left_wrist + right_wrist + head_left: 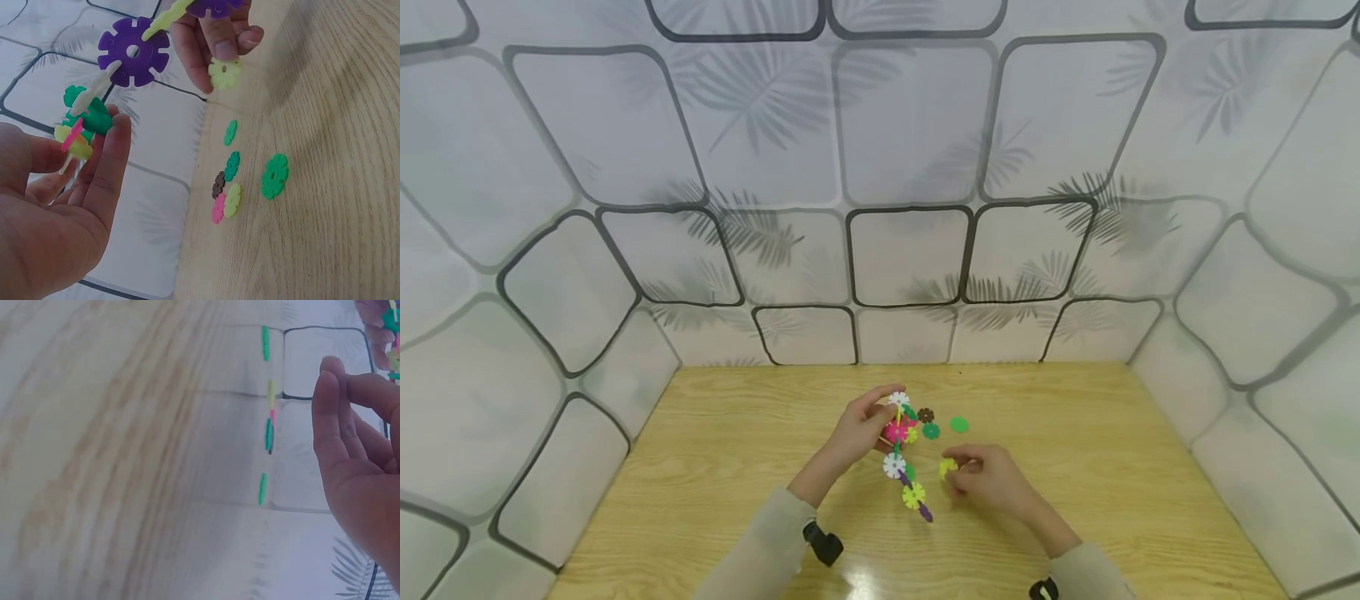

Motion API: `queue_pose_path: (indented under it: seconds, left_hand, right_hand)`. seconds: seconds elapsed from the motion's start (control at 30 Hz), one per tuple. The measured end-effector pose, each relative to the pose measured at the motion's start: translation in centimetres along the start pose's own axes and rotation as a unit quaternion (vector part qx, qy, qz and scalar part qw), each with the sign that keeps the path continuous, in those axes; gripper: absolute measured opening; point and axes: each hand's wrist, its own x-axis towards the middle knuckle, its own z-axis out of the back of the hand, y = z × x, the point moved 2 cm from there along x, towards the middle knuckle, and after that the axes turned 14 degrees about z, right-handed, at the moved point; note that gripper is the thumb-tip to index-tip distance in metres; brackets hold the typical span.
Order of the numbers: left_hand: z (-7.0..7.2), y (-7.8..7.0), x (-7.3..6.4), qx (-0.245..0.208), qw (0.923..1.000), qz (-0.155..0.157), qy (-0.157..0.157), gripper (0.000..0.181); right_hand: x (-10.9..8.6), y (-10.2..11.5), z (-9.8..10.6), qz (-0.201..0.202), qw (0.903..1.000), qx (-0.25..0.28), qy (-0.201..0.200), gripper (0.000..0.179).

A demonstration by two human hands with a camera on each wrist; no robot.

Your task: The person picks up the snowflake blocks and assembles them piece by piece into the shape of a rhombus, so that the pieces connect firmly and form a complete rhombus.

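Note:
My left hand (859, 429) holds the upper end of a chain of notched plastic discs joined slot to slot. The chain hangs above the table, with a white disc (894, 465), a yellow one (913, 496) and a purple one (133, 53) among its links. Between thumb and fingers, my right hand (994, 481) pinches a single yellow disc (948, 468), a short way right of the chain and apart from it. In the right wrist view, the fingers of the right hand (356, 444) hide that disc.
Loose discs lie on the wooden table (737, 467) beyond the hands: a light green one (959, 425), a darker green one (931, 431), a brown one (926, 415), plus pink (218, 209) and yellow (232, 200) ones. A patterned covering (910, 258) rises behind the table and on both sides.

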Motion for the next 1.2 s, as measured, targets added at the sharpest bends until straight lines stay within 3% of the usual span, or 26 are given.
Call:
queue_pose_path:
  seconds: [0.33, 0.53, 1.2]
  left_hand:
    - [0.0, 0.0, -0.1, -0.002, 1.0000, -0.004, 0.003, 0.042]
    - [0.0, -0.2, -0.2, -0.002, 1.0000, -0.006, 0.005, 0.042]
    - [-0.2, -0.2, -0.3, -0.006, 0.9995, -0.017, 0.026, 0.042]
  right_hand:
    - [0.4, 1.2, 0.6, 0.015, 0.9995, 0.023, -0.014, 0.050]
    - [0.9, 1.4, 0.7, 0.014, 0.9972, 0.058, -0.045, 0.053]
    - [2.2, 3.3, 0.2, 0.056, 0.9905, 0.089, -0.089, 0.046]
